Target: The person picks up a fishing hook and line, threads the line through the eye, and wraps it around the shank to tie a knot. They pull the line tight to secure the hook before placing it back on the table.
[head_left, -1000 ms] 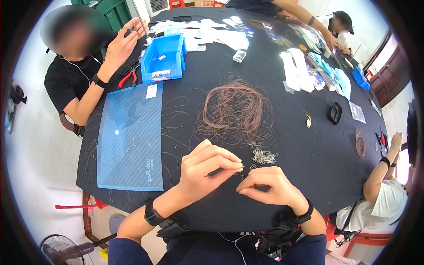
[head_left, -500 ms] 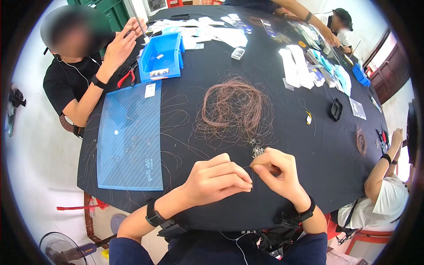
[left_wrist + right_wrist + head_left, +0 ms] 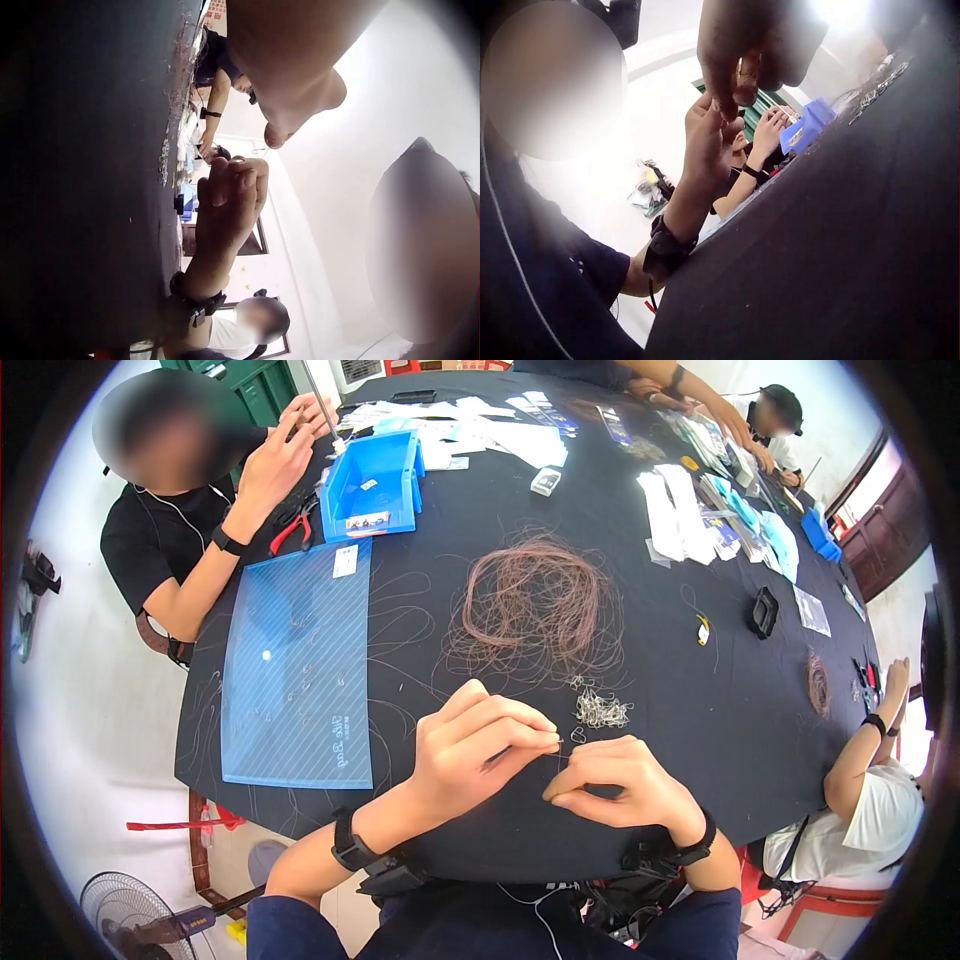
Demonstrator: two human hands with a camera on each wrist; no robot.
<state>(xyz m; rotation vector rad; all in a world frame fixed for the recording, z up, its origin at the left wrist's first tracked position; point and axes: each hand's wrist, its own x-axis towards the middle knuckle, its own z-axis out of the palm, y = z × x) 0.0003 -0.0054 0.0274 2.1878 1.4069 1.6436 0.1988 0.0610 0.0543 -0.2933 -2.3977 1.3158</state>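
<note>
In the head view my left hand [image 3: 475, 750] pinches a small fish hook [image 3: 560, 741] between thumb and fingertips; most of it is hidden. Close by, my right hand [image 3: 620, 780] has thumb and forefinger together on a thin fishing line [image 3: 558, 765] that runs up toward the hook. Just beyond the fingertips lies a pile of silvery fish hooks [image 3: 602, 709], with a loose one [image 3: 578, 735] at its near side. Past it spreads a large tangled coil of reddish-brown line [image 3: 540, 605]. The right wrist view shows both hands raised over the black table, fingertips close together.
On the left, hooks with line tails lie on a blue file bag [image 3: 295, 670]. Beyond are red-handled pliers [image 3: 292, 528] and a blue bin [image 3: 372, 485]. Papers [image 3: 680, 515] and a black tray [image 3: 763, 612] are at right. Other people sit around the black table [image 3: 690, 700].
Half a second ago my right hand was higher, covering part of the hook pile, and the left lower. The right has since come down toward me and the left has risen, uncovering the pile.
</note>
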